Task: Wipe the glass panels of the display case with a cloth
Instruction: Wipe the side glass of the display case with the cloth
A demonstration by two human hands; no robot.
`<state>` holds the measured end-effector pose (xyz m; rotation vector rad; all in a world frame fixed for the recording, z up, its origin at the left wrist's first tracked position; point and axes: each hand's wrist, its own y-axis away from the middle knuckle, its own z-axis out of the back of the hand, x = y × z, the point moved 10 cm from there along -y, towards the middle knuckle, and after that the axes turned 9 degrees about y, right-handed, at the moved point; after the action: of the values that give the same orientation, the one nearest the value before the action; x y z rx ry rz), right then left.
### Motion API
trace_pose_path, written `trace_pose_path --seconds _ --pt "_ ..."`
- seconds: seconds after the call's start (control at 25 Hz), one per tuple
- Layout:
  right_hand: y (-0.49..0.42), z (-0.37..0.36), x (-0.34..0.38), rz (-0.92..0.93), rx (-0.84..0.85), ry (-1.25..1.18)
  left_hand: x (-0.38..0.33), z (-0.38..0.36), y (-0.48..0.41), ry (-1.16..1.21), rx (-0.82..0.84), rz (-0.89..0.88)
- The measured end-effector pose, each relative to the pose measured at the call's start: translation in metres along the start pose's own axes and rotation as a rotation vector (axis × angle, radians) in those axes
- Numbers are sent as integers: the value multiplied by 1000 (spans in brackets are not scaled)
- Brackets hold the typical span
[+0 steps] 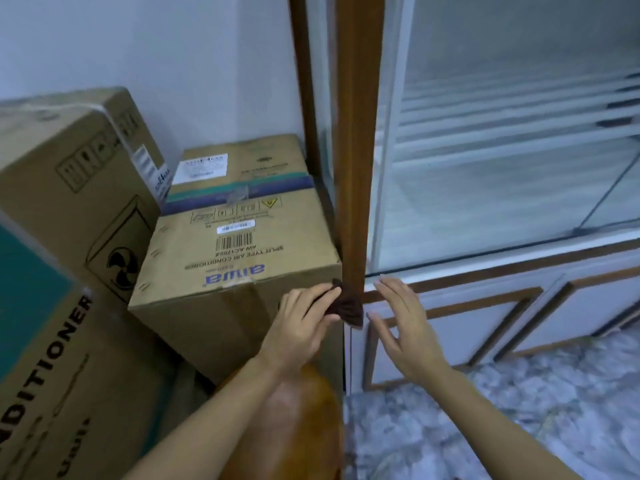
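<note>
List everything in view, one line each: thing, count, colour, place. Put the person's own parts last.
cardboard boxes: three, brown, stacked at left against the wall
display case: one, brown wooden frame, right of the boxes
glass panels: clear, upper part of the case
cabinet doors: white with brown trim, below the glass
floor: grey marbled, lower right
cloth: one, dark brown, at the frame's base
left hand: fingers pinching the cloth
right hand: open, empty, beside the cloth

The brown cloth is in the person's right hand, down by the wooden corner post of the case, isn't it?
Not quite: the head view shows the brown cloth in the left hand, down by the wooden corner post. The right hand is open and empty.
</note>
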<state>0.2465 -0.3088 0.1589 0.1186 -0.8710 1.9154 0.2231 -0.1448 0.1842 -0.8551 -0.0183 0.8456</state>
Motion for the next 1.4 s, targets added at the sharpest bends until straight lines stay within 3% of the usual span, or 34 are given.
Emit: trace_pose_path --seconds 0.2,0.36,0.52,0.64,0.76,0.96,1.16,1.24,1.4 --pt "-107 173 -42 324 -451 -5 -95 -1 -150 -112 -260 -247" --pt "-183 282 -67 513 -646 39 -140 17 -266 -242 -510 -236" --pt "-250 360 -72 557 -780 150 -138 66 -349 -395 -733 -118" --pt "-288 385 -66 533 -786 302 -127 94 -385 -591 -844 -20" --pt "-313 376 -70 463 -740 455 -116 90 -398 -734 -830 25" --pt "-320 363 -75 436 -786 590 -100 53 -381 -760 -643 70" --pt "-319 363 -74 421 -822 622 -114 144 -427 -709 -892 108" --pt "-318 364 -75 425 -838 618 -122 145 -421 -723 -964 94" --pt "-317 366 -72 424 -846 604 -115 67 -380 -735 -714 51"
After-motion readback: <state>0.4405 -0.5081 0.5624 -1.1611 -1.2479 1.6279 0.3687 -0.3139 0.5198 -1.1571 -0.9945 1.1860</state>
